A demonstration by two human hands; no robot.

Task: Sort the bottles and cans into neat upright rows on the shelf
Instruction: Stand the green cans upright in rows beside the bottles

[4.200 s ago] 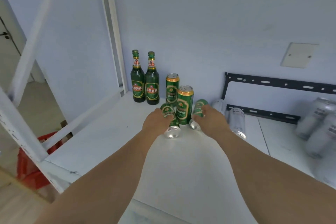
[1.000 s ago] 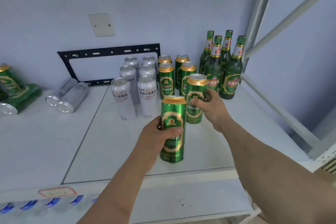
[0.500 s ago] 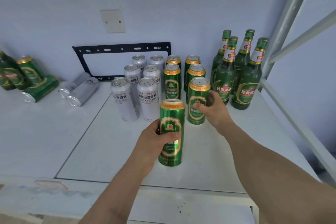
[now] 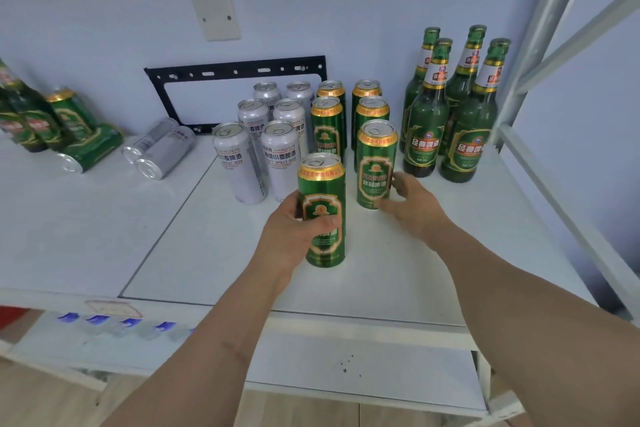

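My left hand (image 4: 294,229) grips a green can (image 4: 323,215) that stands upright on the white shelf (image 4: 398,274), in front of a row of green cans. A second green can (image 4: 375,163) stands upright at the head of the neighbouring green row, and my right hand (image 4: 414,204) lies beside it with loose fingers just touching its right side. Behind are more green cans (image 4: 327,121), and upright silver cans (image 4: 239,163) in rows to the left. Several green bottles (image 4: 460,121) stand at the right.
Two silver cans (image 4: 162,149) lie on their sides at the left, with a lying green can (image 4: 91,149) and more green cans and bottles (image 4: 31,121) beyond. A black bracket (image 4: 235,73) hangs on the back wall. A white shelf post (image 4: 540,38) rises at the right.
My left hand has set its green can down on the shelf, nearer the row. My right hand has loosened its grip on the other green can, which now stands by itself.
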